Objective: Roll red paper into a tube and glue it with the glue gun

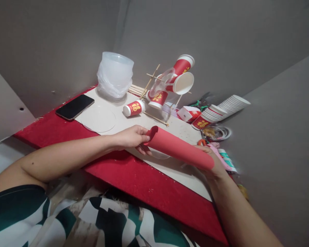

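A sheet of red paper (pixel 179 145), rolled into a loose tube, is held between my two hands above the table. My left hand (pixel 134 137) grips its left end, thumb on the edge and fingers curled beneath. At the other end my right hand (pixel 211 159) supports the roll from behind; most of its fingers are hidden by the paper. Just behind the roll stands a frame of thin wooden sticks (pixel 157 118) bearing several red paper cups (pixel 158 97). One more red cup (pixel 134 108) lies on its side left of the frame.
Plastic bowls in a bag (pixel 115 75) stand at the back left, near a black phone (pixel 75 106) and a clear round lid (pixel 98 119). Stacked paper cups (pixel 208 116) lean at the right, by scissors and a tape coil (pixel 221 133). Grey walls close in the table.
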`<state>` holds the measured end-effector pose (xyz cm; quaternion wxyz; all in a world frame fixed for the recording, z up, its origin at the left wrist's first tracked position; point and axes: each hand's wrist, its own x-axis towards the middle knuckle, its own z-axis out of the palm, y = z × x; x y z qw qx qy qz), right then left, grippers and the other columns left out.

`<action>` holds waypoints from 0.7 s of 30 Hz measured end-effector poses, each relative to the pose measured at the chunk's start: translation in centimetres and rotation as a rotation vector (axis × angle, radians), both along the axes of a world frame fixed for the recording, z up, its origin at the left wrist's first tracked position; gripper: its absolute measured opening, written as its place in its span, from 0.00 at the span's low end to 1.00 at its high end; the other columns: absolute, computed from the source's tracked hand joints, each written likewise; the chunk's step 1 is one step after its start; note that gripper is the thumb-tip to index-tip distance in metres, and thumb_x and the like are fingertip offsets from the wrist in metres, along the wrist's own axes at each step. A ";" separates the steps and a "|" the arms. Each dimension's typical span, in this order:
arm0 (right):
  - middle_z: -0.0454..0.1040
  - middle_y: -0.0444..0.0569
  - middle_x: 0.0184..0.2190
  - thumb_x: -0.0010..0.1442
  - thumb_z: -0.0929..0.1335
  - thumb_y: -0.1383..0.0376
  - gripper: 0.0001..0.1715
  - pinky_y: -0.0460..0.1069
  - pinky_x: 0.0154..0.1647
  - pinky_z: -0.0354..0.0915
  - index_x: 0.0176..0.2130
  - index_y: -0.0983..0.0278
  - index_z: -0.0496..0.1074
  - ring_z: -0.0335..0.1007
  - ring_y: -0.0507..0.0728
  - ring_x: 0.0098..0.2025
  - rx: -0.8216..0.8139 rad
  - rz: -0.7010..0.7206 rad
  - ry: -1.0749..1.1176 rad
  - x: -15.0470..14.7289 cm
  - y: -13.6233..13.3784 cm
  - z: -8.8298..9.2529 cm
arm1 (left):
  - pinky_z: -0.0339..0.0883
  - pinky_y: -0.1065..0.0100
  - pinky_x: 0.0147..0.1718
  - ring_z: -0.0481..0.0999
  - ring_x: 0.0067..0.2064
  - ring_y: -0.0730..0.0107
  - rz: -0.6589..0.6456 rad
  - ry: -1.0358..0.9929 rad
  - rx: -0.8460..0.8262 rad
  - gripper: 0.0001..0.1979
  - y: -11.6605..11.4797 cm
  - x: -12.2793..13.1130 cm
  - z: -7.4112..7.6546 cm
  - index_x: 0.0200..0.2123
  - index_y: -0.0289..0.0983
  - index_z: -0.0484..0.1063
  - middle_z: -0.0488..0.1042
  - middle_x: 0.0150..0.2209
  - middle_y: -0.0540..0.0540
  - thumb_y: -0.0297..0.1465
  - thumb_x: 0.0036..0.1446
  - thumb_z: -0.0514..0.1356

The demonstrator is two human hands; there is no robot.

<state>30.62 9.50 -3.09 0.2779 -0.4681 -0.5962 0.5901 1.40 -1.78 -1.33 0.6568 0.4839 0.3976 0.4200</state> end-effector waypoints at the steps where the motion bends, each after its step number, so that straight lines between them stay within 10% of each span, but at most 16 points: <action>1: 0.78 0.51 0.19 0.35 0.75 0.63 0.06 0.54 0.21 0.72 0.20 0.58 0.76 0.78 0.65 0.22 0.010 -0.018 0.020 -0.1 0.0 -0.1 | 0.71 0.76 0.25 0.81 0.26 0.73 0.000 -0.005 -0.023 0.13 0.0 0.0 0.1 0.41 0.30 0.79 0.82 0.30 0.44 0.21 0.59 0.54; 21: 0.79 0.48 0.20 0.34 0.78 0.65 0.15 0.47 0.14 0.69 0.29 0.66 0.83 0.73 0.57 0.17 0.097 0.027 0.122 -1.1 -0.6 0.0 | 0.65 0.74 0.20 0.70 0.19 0.74 0.240 0.229 -0.044 0.08 0.6 -0.7 1.1 0.23 0.31 0.79 0.75 0.17 0.48 0.26 0.34 0.63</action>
